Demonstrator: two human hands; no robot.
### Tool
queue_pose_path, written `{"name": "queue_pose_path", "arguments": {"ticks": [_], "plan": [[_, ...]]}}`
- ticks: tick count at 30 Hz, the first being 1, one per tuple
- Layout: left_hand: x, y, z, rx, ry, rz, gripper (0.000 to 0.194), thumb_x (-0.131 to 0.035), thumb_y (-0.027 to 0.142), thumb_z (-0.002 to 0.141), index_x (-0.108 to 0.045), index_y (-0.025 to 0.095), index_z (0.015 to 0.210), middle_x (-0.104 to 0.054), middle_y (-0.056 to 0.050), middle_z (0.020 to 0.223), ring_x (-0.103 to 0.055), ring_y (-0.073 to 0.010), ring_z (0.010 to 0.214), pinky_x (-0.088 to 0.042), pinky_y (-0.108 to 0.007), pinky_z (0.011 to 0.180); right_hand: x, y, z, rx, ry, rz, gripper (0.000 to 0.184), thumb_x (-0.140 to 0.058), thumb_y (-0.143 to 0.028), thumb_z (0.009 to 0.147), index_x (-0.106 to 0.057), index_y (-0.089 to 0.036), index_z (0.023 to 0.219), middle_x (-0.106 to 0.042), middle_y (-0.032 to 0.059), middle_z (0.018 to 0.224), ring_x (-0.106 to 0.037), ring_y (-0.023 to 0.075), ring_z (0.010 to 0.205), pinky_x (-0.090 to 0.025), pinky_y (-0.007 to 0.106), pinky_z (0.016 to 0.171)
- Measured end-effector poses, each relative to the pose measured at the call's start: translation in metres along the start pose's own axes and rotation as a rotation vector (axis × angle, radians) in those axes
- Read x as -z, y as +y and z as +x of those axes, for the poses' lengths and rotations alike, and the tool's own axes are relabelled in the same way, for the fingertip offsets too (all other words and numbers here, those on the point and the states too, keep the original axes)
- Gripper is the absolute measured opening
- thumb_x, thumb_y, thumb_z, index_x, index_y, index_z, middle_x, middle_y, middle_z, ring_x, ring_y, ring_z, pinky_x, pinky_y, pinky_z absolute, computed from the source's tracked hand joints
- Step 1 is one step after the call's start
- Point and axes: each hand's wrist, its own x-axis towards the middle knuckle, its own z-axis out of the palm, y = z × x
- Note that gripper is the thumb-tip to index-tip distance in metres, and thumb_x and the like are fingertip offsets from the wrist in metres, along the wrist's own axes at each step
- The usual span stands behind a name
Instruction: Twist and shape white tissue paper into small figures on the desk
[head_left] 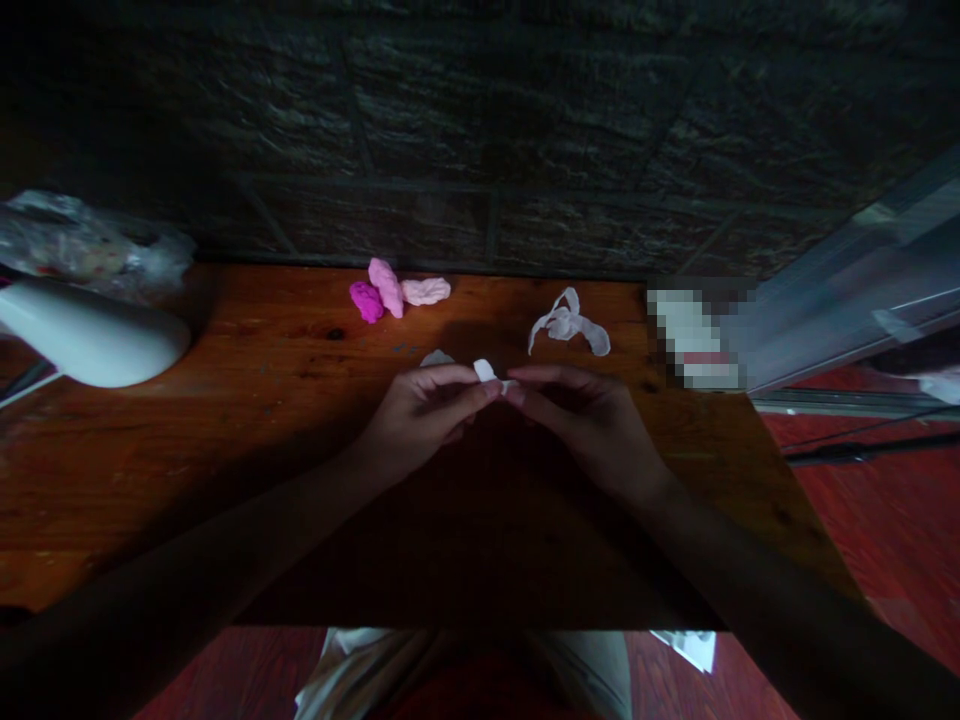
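Note:
Over the middle of the wooden table, my left hand pinches a small white piece between thumb and forefinger; its material, perhaps clay or paper, is hard to tell. My right hand is closed too, its thumb and forefinger pinching the right end of the same piece. A pale flat scrap lies just behind my left hand. Farther back on the right is a tangle of thin white strips. Pink crumpled lumps, one of them deep magenta, sit together at the back left.
A white rounded lamp-like object and a clear plastic bag occupy the left side. A dark brick wall borders the table at the back. To the right are a blurred-out box and a slanted glassy panel.

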Motion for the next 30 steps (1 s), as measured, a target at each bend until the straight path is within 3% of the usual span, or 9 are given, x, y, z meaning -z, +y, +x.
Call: {"name": "queue_pose_path", "arguments": {"ticks": [8,13,17,30], "plan": [[-0.0008,0.0029,-0.0010,0.031,-0.067,0.038,0.025,-0.073,0.040,0.086,-0.069,0.016,0.081,-0.046,0.006,0.057,-0.040,-0.0050,0.045,-0.030,-0.016,0.041,0.0008,-0.0031,0.0009,-0.049,-0.085,-0.055,0.011,-0.078,-0.031,0.083,-0.077,-0.021,0.088,-0.076,-0.0014,0.082,-0.066,0.0110,0.072,-0.053,0.024,0.071],[-0.0020,0.0046,-0.0014,0.011,-0.011,0.059,0.029,-0.073,0.046,0.085,-0.071,0.017,0.084,-0.047,0.006,0.056,-0.041,-0.0057,0.045,-0.030,-0.017,0.040,0.0017,-0.0027,0.0011,-0.067,-0.090,-0.076,0.016,-0.075,-0.035,0.086,-0.074,-0.019,0.086,-0.070,-0.0014,0.075,-0.061,0.0108,0.067,-0.050,0.024,0.065],[-0.0017,0.0048,-0.0010,-0.035,0.075,0.067,0.026,-0.077,0.042,0.082,-0.070,0.017,0.082,-0.045,0.006,0.056,-0.039,-0.0051,0.044,-0.029,-0.017,0.040,0.0018,-0.0015,0.0010,-0.089,-0.084,-0.021,0.019,-0.080,-0.035,0.081,-0.077,-0.021,0.093,-0.073,-0.0005,0.080,-0.064,0.0120,0.071,-0.053,0.026,0.069],[-0.0052,0.0064,-0.0024,-0.140,0.063,0.121,0.016,-0.074,0.032,0.083,-0.071,0.018,0.075,-0.056,0.004,0.059,-0.041,-0.0073,0.049,-0.030,-0.021,0.044,-0.0003,0.0017,0.0005,-0.067,-0.180,-0.068,0.026,-0.078,-0.046,0.081,-0.081,-0.022,0.089,-0.069,-0.0008,0.074,-0.058,0.0112,0.064,-0.049,0.025,0.062]]}}
